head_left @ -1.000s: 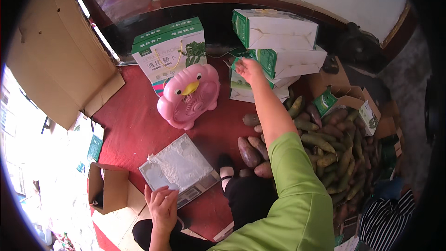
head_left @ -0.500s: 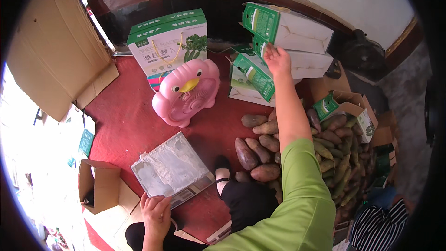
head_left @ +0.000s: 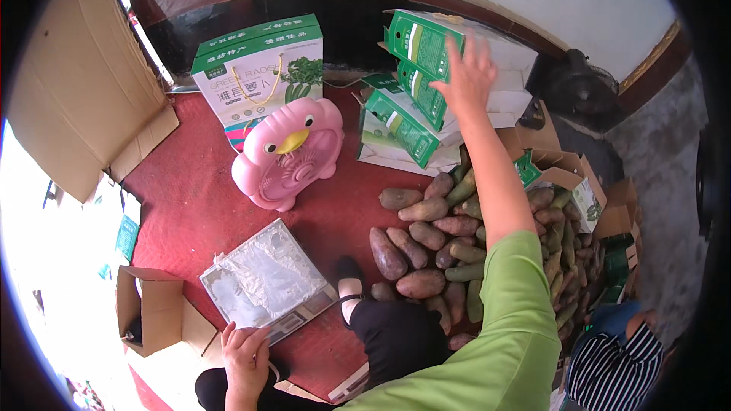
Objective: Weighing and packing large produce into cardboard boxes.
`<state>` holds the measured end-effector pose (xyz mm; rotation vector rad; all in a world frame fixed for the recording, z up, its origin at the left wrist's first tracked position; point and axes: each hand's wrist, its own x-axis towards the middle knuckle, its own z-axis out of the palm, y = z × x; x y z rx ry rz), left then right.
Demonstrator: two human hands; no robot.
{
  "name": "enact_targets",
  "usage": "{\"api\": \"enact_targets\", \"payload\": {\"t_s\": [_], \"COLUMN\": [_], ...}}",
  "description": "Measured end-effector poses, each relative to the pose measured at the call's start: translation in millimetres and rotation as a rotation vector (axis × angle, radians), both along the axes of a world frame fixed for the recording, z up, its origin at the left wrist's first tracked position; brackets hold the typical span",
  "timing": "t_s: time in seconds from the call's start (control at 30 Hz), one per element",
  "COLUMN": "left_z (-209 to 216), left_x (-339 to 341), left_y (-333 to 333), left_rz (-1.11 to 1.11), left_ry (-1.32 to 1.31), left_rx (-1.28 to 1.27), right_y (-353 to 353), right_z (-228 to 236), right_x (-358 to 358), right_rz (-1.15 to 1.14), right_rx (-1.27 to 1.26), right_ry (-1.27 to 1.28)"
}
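My right hand (head_left: 474,74) is raised over the stacked green-and-white cartons (head_left: 423,44). Its fingers are spread and slightly blurred, with nothing in them; whether they touch the top carton I cannot tell. The cartons lie on their sides with green end flaps. Low on the left, my left hand (head_left: 245,354) is by the near edge of a silver bench scale (head_left: 266,274) partly covered in wrinkled film. Its fingers are curled together, and what they hold, if anything, is hidden. Many red-brown and green radishes (head_left: 422,283) lie in a pile under my right arm.
A pink bird-shaped plastic fan (head_left: 293,148) stands before an upright gift carton (head_left: 263,68). Open brown boxes (head_left: 164,308) sit at left and at right. A black fan (head_left: 579,91) stands by the wall. Someone in striped clothing (head_left: 617,369) is at lower right.
My right hand has risen a little, its fingers spreading beside the upper carton's flap. My left hand stays by the scale. The whole view has shifted slightly.
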<state>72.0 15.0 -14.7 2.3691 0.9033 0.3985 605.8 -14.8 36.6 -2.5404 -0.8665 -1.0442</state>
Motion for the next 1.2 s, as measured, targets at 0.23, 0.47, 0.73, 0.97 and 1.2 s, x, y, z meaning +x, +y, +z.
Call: {"api": "enact_targets", "payload": {"t_s": [0.23,0.47,0.73,0.97,1.2], "left_z": [-8,0,2,6,7], "left_x": [7,13,5,-7,-18], "left_y": [2,5,3,-10,-19], "left_rz": [-0.012,-0.003,-0.024,-0.044,-0.036], "left_ry": [0.003,0.03,-0.03,-0.038,-0.052], "left_rx": [-0.029,-0.057,-0.04,-0.025,-0.047], "right_y": [50,52,31,-8,-51], "right_z": [-7,-26,-23,26,140], "right_x": [46,45,53,0,-78], "right_rz": [-0.225,-0.325,-0.312,-0.094,0.077], "right_rx": [-0.79,-0.976,-0.802,-0.674,-0.575], "right_ry": [-0.144,-0.157,-0.127,-0.169,-0.109]}}
